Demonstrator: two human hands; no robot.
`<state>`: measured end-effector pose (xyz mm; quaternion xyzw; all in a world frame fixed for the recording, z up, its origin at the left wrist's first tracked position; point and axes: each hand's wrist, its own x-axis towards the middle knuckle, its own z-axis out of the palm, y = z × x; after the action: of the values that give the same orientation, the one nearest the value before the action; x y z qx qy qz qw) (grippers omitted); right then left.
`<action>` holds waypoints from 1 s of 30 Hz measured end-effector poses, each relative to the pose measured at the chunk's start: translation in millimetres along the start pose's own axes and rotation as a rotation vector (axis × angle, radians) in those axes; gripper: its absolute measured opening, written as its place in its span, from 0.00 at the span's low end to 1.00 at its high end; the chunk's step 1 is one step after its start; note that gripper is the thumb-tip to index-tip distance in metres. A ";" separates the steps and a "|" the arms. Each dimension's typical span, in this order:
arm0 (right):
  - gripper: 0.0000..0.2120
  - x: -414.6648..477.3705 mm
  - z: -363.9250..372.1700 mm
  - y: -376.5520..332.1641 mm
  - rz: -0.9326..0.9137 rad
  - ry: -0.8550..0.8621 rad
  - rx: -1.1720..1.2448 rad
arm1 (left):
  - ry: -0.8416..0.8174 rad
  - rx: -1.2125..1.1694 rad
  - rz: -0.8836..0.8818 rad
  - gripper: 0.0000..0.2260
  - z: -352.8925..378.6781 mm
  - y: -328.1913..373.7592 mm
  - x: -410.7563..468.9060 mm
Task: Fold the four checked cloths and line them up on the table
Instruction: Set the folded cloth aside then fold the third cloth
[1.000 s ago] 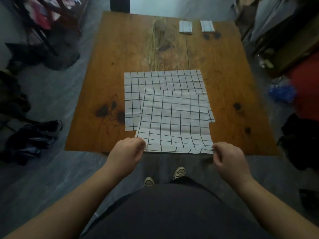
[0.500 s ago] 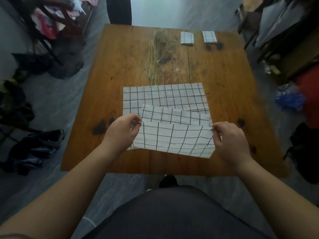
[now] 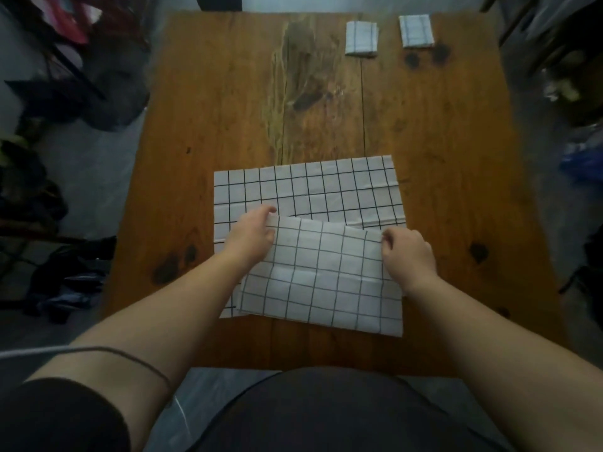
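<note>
Moved: both hands carried near edge of top checked cloth (image 3: 321, 275) forward, now doubled on lower checked cloth (image 3: 306, 187) | left hand (image 3: 253, 234), right hand (image 3: 408, 252): fingers pinched on its corners | risk: uneven release skews fold; lower cloth may drag | two folded cloths (image 3: 361, 34) at far table (image 3: 456, 158) edge

Black short sleeve (image 3: 62, 415), dark top (image 3: 326, 415), thin cord (image 3: 130, 357) across left forearm.

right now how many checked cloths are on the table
4: two small folded ones at the far edge, one flat mid-table, one held half-folded on it. None looks hidden.
</note>
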<state>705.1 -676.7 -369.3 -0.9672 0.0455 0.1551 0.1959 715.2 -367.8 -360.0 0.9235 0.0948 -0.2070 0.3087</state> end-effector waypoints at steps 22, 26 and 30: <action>0.25 -182.9 88.0 -40.3 -0.221 -0.122 -0.096 | -0.129 0.361 0.408 0.27 82.5 -81.2 -159.6; 0.29 -198.0 116.3 -43.4 -0.179 -0.186 -0.236 | -0.207 0.498 0.353 0.30 96.0 -86.9 -165.0; 0.30 -189.9 123.5 -36.5 -0.135 -0.224 -0.319 | -0.196 0.541 0.317 0.30 101.5 -88.8 -168.5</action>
<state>495.7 -589.4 -403.8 -0.9635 -0.0668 0.2535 0.0542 504.5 -367.3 -406.3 0.9509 -0.1390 -0.2621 0.0881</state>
